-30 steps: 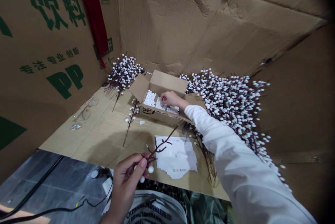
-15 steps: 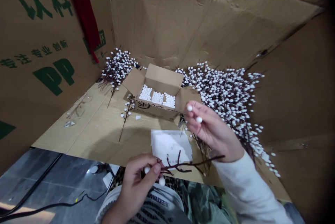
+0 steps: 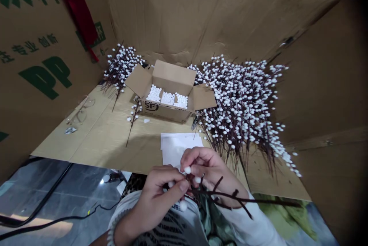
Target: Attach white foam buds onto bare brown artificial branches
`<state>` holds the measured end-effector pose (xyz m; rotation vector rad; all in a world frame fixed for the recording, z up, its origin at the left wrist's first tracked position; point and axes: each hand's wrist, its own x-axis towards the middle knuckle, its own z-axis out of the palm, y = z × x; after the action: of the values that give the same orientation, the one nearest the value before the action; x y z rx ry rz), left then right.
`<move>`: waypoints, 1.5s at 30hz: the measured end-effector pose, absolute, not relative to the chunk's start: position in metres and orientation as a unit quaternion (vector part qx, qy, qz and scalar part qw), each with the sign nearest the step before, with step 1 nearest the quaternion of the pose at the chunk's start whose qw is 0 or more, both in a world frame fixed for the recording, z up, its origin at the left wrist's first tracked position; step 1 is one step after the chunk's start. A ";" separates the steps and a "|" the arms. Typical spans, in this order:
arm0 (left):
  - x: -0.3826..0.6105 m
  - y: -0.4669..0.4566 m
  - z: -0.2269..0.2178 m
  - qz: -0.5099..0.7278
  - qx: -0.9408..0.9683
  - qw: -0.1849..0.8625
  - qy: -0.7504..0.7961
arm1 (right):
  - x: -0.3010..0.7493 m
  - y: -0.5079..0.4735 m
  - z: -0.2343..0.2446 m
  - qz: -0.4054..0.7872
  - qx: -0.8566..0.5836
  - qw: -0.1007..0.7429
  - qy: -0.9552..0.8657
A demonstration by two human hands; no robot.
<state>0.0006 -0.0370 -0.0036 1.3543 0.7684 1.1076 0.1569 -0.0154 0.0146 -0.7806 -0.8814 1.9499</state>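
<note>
Pinching the twig (image 3: 247,200) by one end, nearside of the open carton (image 3: 172,115), the left hand (image 3: 163,188) meets the right hand (image 3: 214,171), which grips a white ball (image 3: 188,170) beside that end; the twig's long axis points rightward past the carton.

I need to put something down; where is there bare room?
Bare tan tabletop shows between the crumpled silver scrap and the lone brown, white-berried twig, and from that twig to the white paper sheets. Crowded: the right side, under heaped brown, white-berried branches.
</note>
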 end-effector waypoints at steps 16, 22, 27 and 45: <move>0.005 -0.043 -0.011 0.485 0.658 0.482 0.316 | 0.159 -0.022 0.001 0.731 -0.273 0.469 -0.413; 0.006 -0.043 -0.011 0.490 0.665 0.474 0.305 | 0.161 -0.022 0.001 0.718 -0.265 0.473 -0.437; 0.005 -0.042 -0.013 0.474 0.661 0.501 0.297 | 0.168 -0.021 0.000 0.738 -0.249 0.440 -0.447; -0.001 -0.037 -0.008 0.507 0.647 0.448 0.352 | 0.151 -0.023 -0.011 0.709 -0.387 0.525 -0.268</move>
<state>-0.0005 -0.0372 -0.0082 1.6004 0.8710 1.2542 0.1509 -0.0232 -0.0113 -0.9255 -0.6408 1.6961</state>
